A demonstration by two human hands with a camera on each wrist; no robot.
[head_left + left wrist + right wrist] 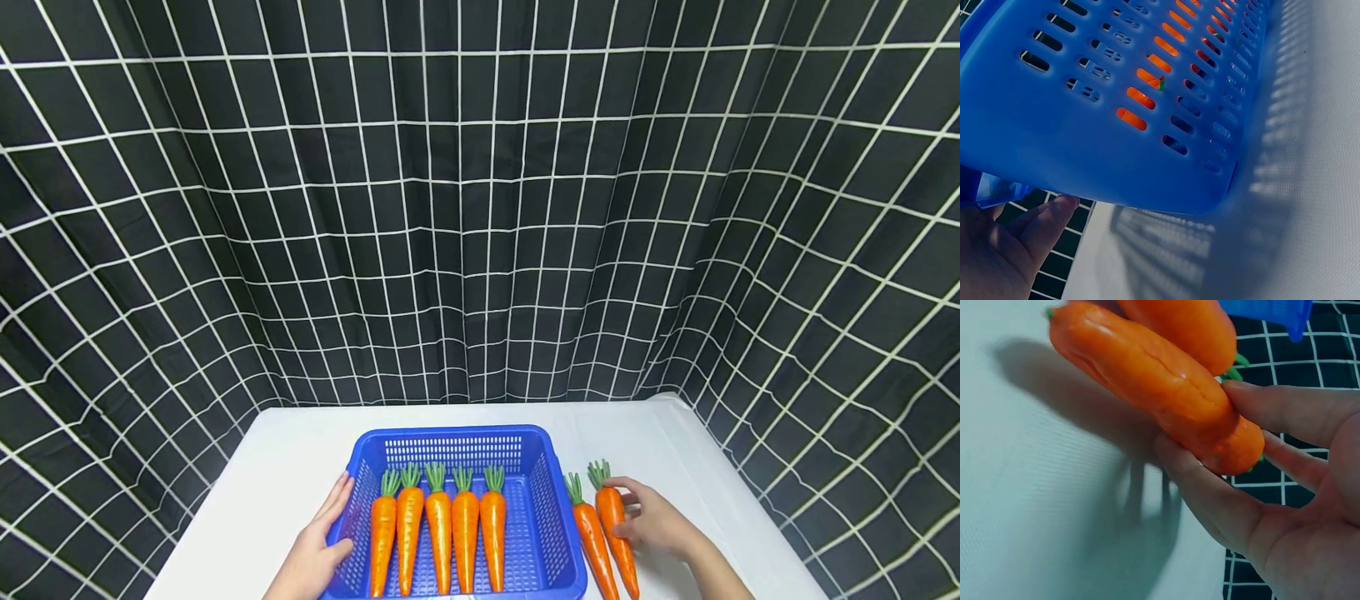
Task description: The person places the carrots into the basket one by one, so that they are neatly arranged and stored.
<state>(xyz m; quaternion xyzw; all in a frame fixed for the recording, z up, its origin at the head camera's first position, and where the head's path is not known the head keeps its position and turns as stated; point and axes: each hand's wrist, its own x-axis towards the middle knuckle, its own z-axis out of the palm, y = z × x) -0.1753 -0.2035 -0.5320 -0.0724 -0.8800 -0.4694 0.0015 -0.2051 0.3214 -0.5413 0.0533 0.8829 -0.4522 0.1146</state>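
My right hand holds the outer of two orange carrots to the right of the basket. In the right wrist view, the thumb and fingers are on either side of that carrot, near its green-topped end. Close beside it lies the other loose carrot. At the left side of the blue plastic basket, my left hand rests along the rim with its fingers extended. Several carrots stand side by side in the basket, green tops toward the far wall. Orange shows through the basket's slots in the left wrist view.
A white-covered table lies under everything, its surface extending on both sides of the basket. Black curtains with a white grid hang behind the table and at both sides.
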